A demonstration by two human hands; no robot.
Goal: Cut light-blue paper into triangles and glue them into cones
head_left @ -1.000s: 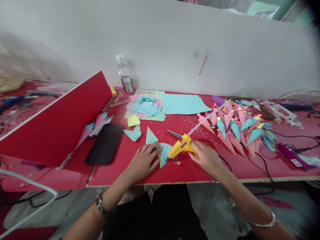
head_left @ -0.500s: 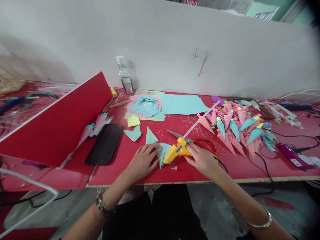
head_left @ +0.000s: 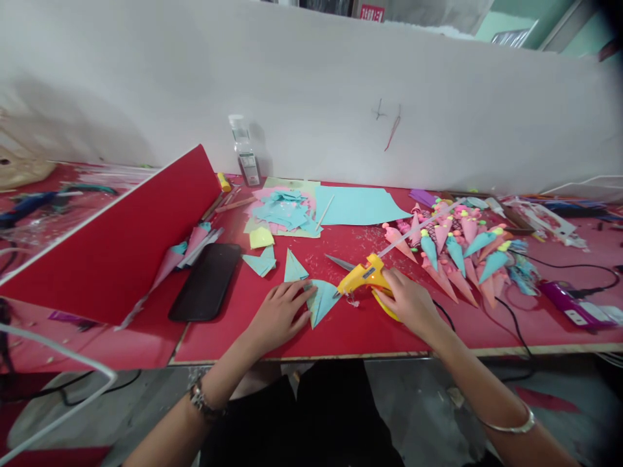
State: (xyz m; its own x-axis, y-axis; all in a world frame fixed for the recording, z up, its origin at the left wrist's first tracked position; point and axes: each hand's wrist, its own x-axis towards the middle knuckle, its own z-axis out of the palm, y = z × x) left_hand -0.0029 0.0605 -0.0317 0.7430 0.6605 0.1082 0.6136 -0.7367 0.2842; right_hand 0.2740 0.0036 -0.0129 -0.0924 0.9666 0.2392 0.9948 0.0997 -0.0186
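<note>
My right hand (head_left: 409, 301) is closed round the handle of a yellow hot glue gun (head_left: 366, 275), a long clear glue stick (head_left: 418, 227) jutting from its back. The gun's nozzle points left, at the right edge of a light-blue paper wedge (head_left: 325, 299). Fingers stretched out, my left hand (head_left: 282, 314) lies flat with its fingertips on the wedge's left side. Just beyond it sit two more folded blue paper pieces (head_left: 294, 266). A pair of scissors (head_left: 341, 262) lies behind the glue gun, its handles largely hidden.
Left of my hands are a black phone (head_left: 207, 282) and a leaning red board (head_left: 121, 240). Blue paper scraps (head_left: 282, 211), a blue sheet (head_left: 360, 205) and a bottle (head_left: 246, 155) stand at the back. Paper cones (head_left: 455, 250) are heaped right, near a purple power strip (head_left: 579, 305).
The glue gun and my right hand have shifted right and slightly up, uncovering more of the paper wedge. My left hand stays on the paper.
</note>
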